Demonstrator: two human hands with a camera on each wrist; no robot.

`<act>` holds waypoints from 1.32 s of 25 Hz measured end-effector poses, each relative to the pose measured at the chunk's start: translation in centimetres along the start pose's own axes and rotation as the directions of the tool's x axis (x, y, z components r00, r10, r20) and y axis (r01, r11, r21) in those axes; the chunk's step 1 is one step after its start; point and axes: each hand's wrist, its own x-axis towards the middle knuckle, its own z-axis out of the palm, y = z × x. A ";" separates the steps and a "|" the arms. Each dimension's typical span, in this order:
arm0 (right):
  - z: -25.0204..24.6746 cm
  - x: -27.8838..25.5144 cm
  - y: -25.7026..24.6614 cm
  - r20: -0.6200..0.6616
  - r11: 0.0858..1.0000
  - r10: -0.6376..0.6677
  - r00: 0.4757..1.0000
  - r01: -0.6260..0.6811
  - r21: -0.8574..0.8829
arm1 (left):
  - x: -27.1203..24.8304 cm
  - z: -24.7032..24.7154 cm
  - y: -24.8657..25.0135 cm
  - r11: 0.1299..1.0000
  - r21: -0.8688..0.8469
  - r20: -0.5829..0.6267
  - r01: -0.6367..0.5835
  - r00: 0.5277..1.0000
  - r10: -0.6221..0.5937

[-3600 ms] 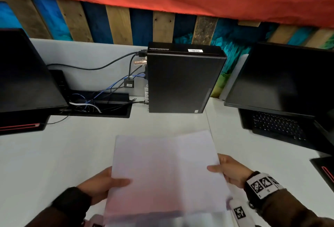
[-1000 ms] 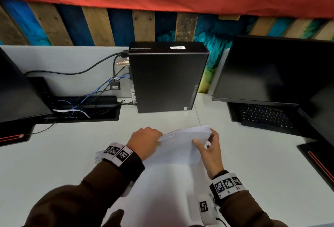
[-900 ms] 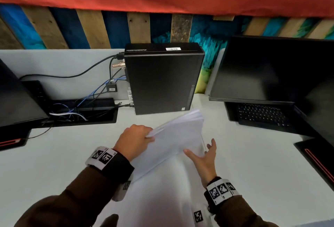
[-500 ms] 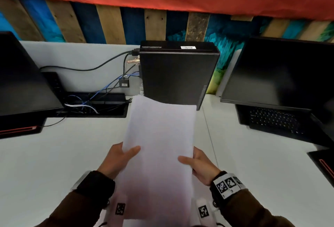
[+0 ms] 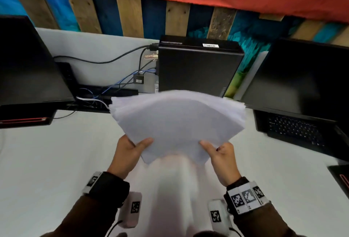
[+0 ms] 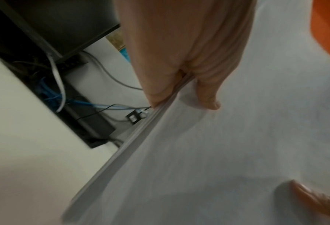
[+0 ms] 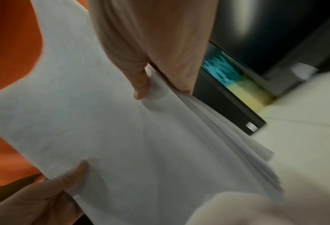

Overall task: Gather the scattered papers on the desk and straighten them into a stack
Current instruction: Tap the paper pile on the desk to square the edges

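Observation:
A stack of white papers [image 5: 177, 121] is held up above the white desk [image 5: 47, 161], its far end fanned wide and blurred. My left hand [image 5: 132, 151] grips the stack's near left edge, thumb on top. My right hand [image 5: 221, 153] grips the near right edge the same way. In the left wrist view the thumb lies on the papers [image 6: 218, 152] with fingers under the edge. In the right wrist view the papers [image 7: 121, 129] show several loose sheet edges slipping apart on the right side.
A black desktop computer [image 5: 196, 66] stands upright behind the papers. A dark monitor [image 5: 26, 62] is at the left, a laptop [image 5: 302, 104] at the right. A cable tray with blue and black cables [image 5: 98, 97] lies at the back left.
The stack stood tall and narrow between both hands half a second ago; now it is turned wide, fanned out at the far end. Both hands keep their hold near the bottom.

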 end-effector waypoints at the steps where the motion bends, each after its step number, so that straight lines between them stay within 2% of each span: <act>1: 0.1 -0.3 1.3 -0.017 0.999 0.048 0.999 -0.048 -0.005 | -0.3 0.1 -0.9 1.000 -0.015 -0.021 0.025 0.999 -0.025; 3: 0.3 -0.8 3.6 -0.045 0.992 0.126 0.991 -0.126 -0.002 | -1.0 0.4 -2.6 0.999 0.011 -0.038 0.049 0.998 -0.048; 8: 0.6 0.1 3.6 -0.089 0.995 0.094 0.992 -0.092 0.032 | -0.4 1.4 -2.0 0.998 0.067 -0.093 0.015 0.996 -0.009; 12: 1.2 0.7 -0.8 -0.134 0.990 -0.042 0.990 0.060 0.128 | 0.9 2.5 2.4 0.991 -0.024 -0.193 -0.132 0.973 0.125; 14: 1.7 1.2 -3.5 -0.224 0.970 -0.144 0.964 0.182 0.162 | 1.4 3.5 5.1 0.974 -0.119 -0.276 -0.194 0.948 0.156; 16: 2.2 2.0 -5.5 -0.317 0.958 -0.191 0.929 0.246 0.144 | 2.1 4.3 7.1 0.960 -0.163 -0.360 -0.226 0.920 0.156; 19: 2.8 3.2 -6.5 -0.413 0.969 -0.111 0.904 0.190 0.155 | 2.9 4.8 7.9 0.970 -0.157 -0.432 -0.187 0.896 0.103; 22: 3.1 3.8 -6.3 -0.457 0.983 -0.056 0.887 0.129 0.129 | 3.4 4.7 7.6 0.977 -0.146 -0.462 -0.154 0.884 0.070; 26: 3.2 4.0 -6.1 -0.452 0.984 -0.062 0.890 0.130 0.121 | 3.5 4.9 7.7 0.978 -0.153 -0.457 -0.143 0.888 0.058; 29: 3.0 3.5 -5.9 -0.400 0.962 -0.164 0.902 0.235 0.135 | 3.3 4.3 7.3 0.968 -0.159 -0.409 -0.195 0.905 0.115; 31: 2.3 2.7 -5.0 -0.306 0.943 -0.264 0.915 0.311 0.116 | 2.6 3.4 5.7 0.961 -0.109 -0.295 -0.253 0.932 0.212; 33: 1.7 2.0 -2.8 -0.216 0.960 -0.237 0.947 0.262 0.096 | 1.4 2.3 2.4 0.968 -0.005 -0.156 -0.249 0.957 0.245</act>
